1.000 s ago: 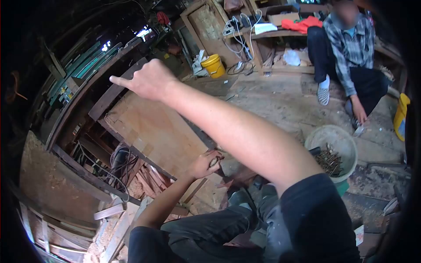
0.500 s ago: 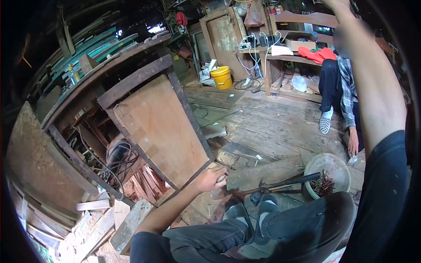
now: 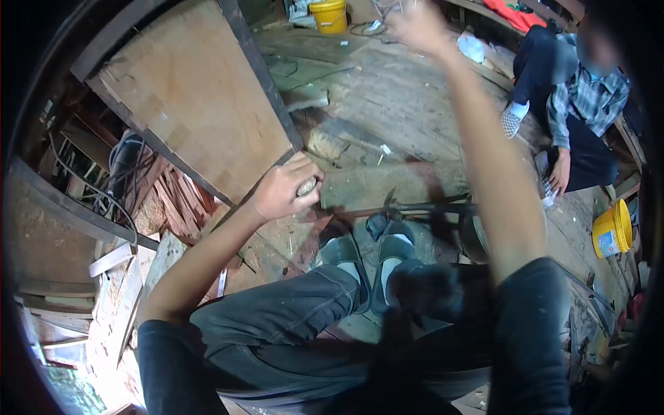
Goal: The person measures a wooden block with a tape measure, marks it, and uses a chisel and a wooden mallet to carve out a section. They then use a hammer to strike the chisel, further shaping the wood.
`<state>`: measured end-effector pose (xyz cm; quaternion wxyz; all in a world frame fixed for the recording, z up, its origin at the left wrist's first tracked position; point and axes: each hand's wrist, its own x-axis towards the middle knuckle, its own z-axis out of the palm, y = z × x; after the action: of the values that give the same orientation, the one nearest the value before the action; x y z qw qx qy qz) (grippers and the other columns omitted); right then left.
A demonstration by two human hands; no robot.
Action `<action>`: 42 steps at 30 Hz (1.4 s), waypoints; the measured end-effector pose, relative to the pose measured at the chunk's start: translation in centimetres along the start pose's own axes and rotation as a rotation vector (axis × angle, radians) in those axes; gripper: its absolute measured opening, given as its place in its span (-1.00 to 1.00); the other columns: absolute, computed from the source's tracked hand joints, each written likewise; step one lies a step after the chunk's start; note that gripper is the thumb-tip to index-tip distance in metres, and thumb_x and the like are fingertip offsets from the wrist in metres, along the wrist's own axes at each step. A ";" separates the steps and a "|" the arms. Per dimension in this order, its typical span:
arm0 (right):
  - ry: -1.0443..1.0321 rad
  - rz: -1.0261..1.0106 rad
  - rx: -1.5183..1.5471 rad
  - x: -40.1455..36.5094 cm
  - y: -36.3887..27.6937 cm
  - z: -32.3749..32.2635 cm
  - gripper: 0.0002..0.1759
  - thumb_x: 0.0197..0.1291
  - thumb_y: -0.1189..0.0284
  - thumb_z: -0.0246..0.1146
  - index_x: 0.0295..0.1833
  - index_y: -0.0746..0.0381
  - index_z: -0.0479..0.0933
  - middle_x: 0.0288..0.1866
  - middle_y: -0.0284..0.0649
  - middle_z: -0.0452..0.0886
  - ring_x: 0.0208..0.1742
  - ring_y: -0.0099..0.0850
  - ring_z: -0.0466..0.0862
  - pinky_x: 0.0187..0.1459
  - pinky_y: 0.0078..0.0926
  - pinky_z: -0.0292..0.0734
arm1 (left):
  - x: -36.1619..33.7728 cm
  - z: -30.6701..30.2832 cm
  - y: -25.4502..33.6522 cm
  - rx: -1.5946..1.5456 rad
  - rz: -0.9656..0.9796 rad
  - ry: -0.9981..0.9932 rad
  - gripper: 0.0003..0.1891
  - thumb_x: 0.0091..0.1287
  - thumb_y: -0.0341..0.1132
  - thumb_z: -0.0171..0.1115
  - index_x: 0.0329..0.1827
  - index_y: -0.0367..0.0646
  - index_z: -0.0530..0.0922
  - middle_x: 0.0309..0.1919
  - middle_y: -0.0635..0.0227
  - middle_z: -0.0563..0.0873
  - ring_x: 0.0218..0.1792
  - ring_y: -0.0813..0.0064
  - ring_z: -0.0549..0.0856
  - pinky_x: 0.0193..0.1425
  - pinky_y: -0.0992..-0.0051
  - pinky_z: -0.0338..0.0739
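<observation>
My left hand (image 3: 290, 185) is closed around a pale rounded piece (image 3: 307, 187), whose blunt end shows between thumb and fingers. The fist sits beside the lower corner of a dark-framed wooden panel (image 3: 207, 97). My right hand (image 3: 418, 28) is raised high over the floor, its fingers smeared by motion. Below that forearm lies a long dark-handled tool (image 3: 436, 207), close to a thick wooden board (image 3: 387, 185) in front of my feet. The forearm hides part of the tool and most of a round tub (image 3: 473, 238).
A person (image 3: 588, 104) sits on the floor at the right, one hand low by a shoe. Yellow buckets stand at the back (image 3: 328, 15) and far right (image 3: 613, 229). Wood scraps (image 3: 180, 197) and cables (image 3: 128, 169) crowd the left side.
My view has tilted down. My right hand has come down from the top right toward the middle and blurs. My left hand keeps its grip on the pale piece beside the panel.
</observation>
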<state>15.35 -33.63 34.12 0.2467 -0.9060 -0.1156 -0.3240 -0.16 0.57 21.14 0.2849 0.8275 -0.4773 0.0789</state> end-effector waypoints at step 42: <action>-0.157 0.304 0.165 -40.1 -12.6 22.7 -0.41 -0.17 0.13 0.55 -0.04 0.16 0.52 -0.10 -0.26 0.58 -0.03 -0.26 0.63 -0.11 -0.28 0.58 | -2.3 -2.1 -0.6 -0.421 -0.270 -0.075 -0.76 0.22 -0.57 0.20 -0.04 -0.24 0.60 -0.14 0.26 0.76 -0.09 0.53 0.72 0.08 0.48 0.61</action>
<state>-7.89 -13.07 -2.18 0.3564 -0.9123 -0.0225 -0.2007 -0.63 3.69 21.70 0.4409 0.8087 -0.3784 -0.0916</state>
